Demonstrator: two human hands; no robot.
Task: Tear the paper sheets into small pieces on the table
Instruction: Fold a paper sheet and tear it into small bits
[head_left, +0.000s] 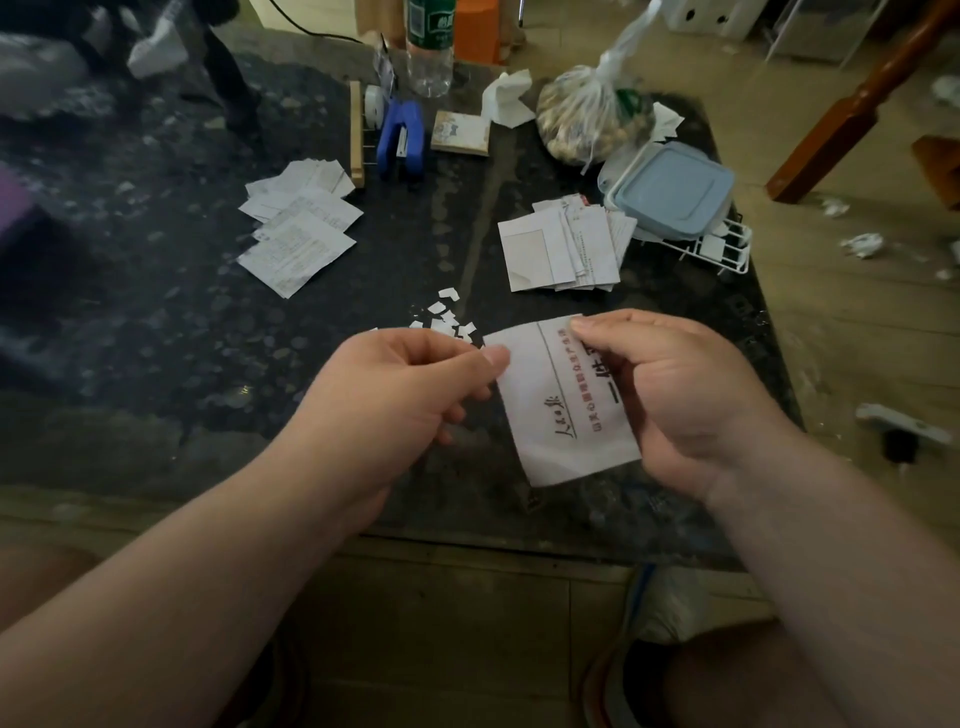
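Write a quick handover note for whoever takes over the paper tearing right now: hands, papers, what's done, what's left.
Hands: left hand pinches the sheet at its upper left corner; right hand grips its right edge, above the table.
Done: a few scraps lie just beyond the left hand.
Left: the held sheet, plus two piles farther back, the left stack and the right stack.

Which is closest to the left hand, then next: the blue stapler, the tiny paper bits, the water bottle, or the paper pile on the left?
1. The tiny paper bits, just beyond the left hand, which pinches the paper sheet.
2. The paper pile, farther back on the left.
3. The blue stapler, behind that pile.
4. The water bottle, farthest back.
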